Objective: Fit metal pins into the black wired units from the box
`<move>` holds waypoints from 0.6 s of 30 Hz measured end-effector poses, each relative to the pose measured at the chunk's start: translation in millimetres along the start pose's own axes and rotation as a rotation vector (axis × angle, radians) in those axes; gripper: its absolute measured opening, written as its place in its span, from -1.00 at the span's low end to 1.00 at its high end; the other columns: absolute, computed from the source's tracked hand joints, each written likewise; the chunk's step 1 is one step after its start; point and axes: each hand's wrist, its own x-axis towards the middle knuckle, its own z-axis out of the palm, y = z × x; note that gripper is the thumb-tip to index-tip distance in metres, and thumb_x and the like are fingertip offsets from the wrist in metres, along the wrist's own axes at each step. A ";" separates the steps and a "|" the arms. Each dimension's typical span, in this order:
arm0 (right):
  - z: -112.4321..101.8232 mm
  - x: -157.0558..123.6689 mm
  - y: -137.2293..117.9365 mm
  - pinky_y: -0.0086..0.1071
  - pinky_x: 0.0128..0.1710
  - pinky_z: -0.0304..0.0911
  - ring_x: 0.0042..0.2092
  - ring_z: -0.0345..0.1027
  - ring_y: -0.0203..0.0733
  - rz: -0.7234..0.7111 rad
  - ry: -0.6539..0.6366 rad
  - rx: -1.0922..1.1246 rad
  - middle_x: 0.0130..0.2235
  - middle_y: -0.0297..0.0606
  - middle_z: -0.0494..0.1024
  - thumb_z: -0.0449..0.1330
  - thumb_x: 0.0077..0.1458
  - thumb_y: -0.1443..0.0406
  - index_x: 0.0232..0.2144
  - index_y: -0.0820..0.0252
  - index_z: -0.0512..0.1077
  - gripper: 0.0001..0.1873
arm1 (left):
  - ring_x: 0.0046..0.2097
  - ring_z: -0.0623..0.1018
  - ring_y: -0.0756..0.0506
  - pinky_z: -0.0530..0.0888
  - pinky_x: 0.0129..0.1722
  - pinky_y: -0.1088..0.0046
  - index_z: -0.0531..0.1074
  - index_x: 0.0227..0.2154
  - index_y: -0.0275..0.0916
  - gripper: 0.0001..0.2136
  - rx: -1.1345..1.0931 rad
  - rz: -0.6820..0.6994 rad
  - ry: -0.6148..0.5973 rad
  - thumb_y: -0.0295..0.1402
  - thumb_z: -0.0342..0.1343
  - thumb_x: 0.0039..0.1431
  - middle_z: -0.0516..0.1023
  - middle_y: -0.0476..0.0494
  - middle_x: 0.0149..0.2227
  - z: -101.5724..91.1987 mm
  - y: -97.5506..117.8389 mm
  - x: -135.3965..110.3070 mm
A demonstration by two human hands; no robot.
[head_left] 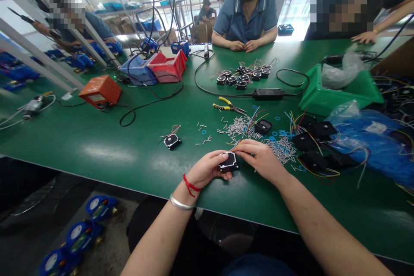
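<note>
My left hand [207,168] grips a small black square module [229,162] with a white outline, just above the green table [97,142]. My right hand [260,157] is closed on the coloured wires [238,144] that come out of the module's top. A second module of the same kind [172,141] lies on the table to the left. Beyond my hands lie a heap of small metal pins [237,127], blue rings [281,133] and another black part [262,127].
Yellow-handled pliers [226,105] lie behind the pins. Black modules with wires [315,138] and a blue plastic bag [371,142] fill the right. A green bin [310,95], a black power adapter [268,94], red and blue bins [166,67], an orange box [101,90]. Other people sit opposite.
</note>
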 end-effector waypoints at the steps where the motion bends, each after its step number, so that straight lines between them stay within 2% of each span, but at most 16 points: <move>1: 0.4 -0.1 0.4 -0.38 -0.10 0.24 -0.16 0.34 -0.27 -0.003 -0.018 -0.014 -0.22 -0.34 0.48 0.08 0.16 0.36 -0.27 0.09 0.48 -0.82 | -0.48 0.51 -0.02 0.43 -0.51 0.53 0.32 -0.11 -0.34 -0.65 0.001 0.004 0.009 -0.21 0.04 0.12 0.46 -0.16 -0.44 -0.3 0.4 -0.7; 4: 4.7 -1.3 0.4 -0.37 -0.11 0.25 -0.16 0.34 -0.27 -0.005 -0.055 -0.060 -0.20 -0.33 0.47 0.06 0.17 0.35 -0.19 0.06 0.47 -0.78 | -0.48 0.50 0.00 0.43 -0.50 0.53 0.32 -0.11 -0.34 -0.63 0.045 0.023 0.073 -0.18 0.03 0.11 0.46 -0.15 -0.42 -3.5 6.0 -7.0; 7: 10.6 -2.3 2.7 -0.35 -0.10 0.25 -0.15 0.34 -0.25 0.019 -0.034 -0.101 -0.17 -0.31 0.46 0.03 0.18 0.33 -0.11 0.07 0.42 -0.74 | -0.49 0.48 0.01 0.42 -0.49 0.52 0.33 -0.11 -0.32 -0.61 0.242 0.043 0.203 -0.15 0.05 0.09 0.47 -0.13 -0.42 -13.1 19.2 -22.2; 11: 14.0 -2.5 20.8 -0.34 -0.13 0.25 -0.17 0.35 -0.22 0.139 0.099 -0.221 -0.21 -0.29 0.49 0.03 0.17 0.33 -0.18 0.12 0.44 -0.78 | -0.48 0.50 -0.04 0.41 -0.52 0.49 0.34 -0.11 -0.29 -0.58 0.660 -0.022 0.466 -0.09 0.03 0.05 0.49 -0.13 -0.43 -41.0 35.3 -49.2; 14: 12.7 -3.0 39.2 -0.31 -0.20 0.26 -0.25 0.36 -0.18 0.249 0.150 -0.366 -0.28 -0.26 0.49 0.04 0.13 0.34 -0.30 0.15 0.47 -0.81 | -0.51 0.49 -0.07 0.38 -0.53 0.46 0.37 -0.15 -0.27 -0.59 0.955 -0.110 0.684 -0.07 -0.03 0.07 0.50 -0.13 -0.47 -67.4 36.2 -61.8; 16: 10.1 -2.9 47.9 -0.31 -0.24 0.26 -0.29 0.35 -0.18 0.279 0.185 -0.417 -0.27 -0.22 0.46 0.04 0.11 0.33 -0.33 0.17 0.47 -0.81 | -0.46 0.51 -0.10 0.40 -0.45 0.42 0.38 -0.17 -0.25 -0.61 1.152 -0.102 0.807 -0.07 -0.09 0.10 0.50 -0.15 -0.44 -80.8 32.8 -64.9; 18: 5.5 -1.5 54.2 -0.29 -0.22 0.25 -0.26 0.33 -0.16 0.280 0.296 -0.465 -0.21 -0.17 0.42 0.04 0.11 0.29 -0.30 0.19 0.46 -0.80 | -0.32 0.52 -0.16 0.40 -0.32 0.35 0.38 -0.18 -0.25 -0.60 1.350 -0.040 0.957 -0.07 -0.13 0.12 0.49 -0.24 -0.33 -88.0 29.1 -65.3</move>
